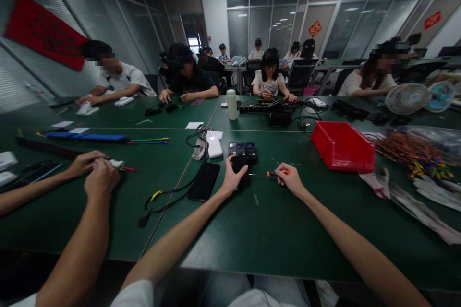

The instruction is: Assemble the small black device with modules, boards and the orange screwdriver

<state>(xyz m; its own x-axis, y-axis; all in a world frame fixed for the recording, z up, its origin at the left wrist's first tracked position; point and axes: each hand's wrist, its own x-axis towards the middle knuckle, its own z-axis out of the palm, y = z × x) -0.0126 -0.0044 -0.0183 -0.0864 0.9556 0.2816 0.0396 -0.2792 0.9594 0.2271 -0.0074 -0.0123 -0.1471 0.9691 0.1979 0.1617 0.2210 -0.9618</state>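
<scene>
Where the broad dark-green surface (288,244) spreads out beneath everything, a tangled pile of copper-coloured wires with blue and yellow ends (406,151) lies along its right edge; left of that pile, toward the far right corner, stands an open red plastic bin (355,160); long pale cloth gloves (414,206) lie in front of the wires, nearer the right edge; a thin black cable with a yellow band (176,189) loops left of the middle, across the seam of the surface; a cylindrical pale-green bottle (232,105) stands upright toward the far edge; a flat black rectangular phone (203,181) lies just right of the cable, with a rounded white device (214,145) beyond it; beside that device sits a row of small black boxes with greyish tops (248,150); near the row, well in from the near edge, the left hand (233,176) has its grip closed around a small black block (238,164); the right hand (289,178) has its grip closed on the handle of a slim orange-and-black screwdriver (271,173), whose thin shaft points left at the block; whether its tip touches, I cannot tell.
</scene>
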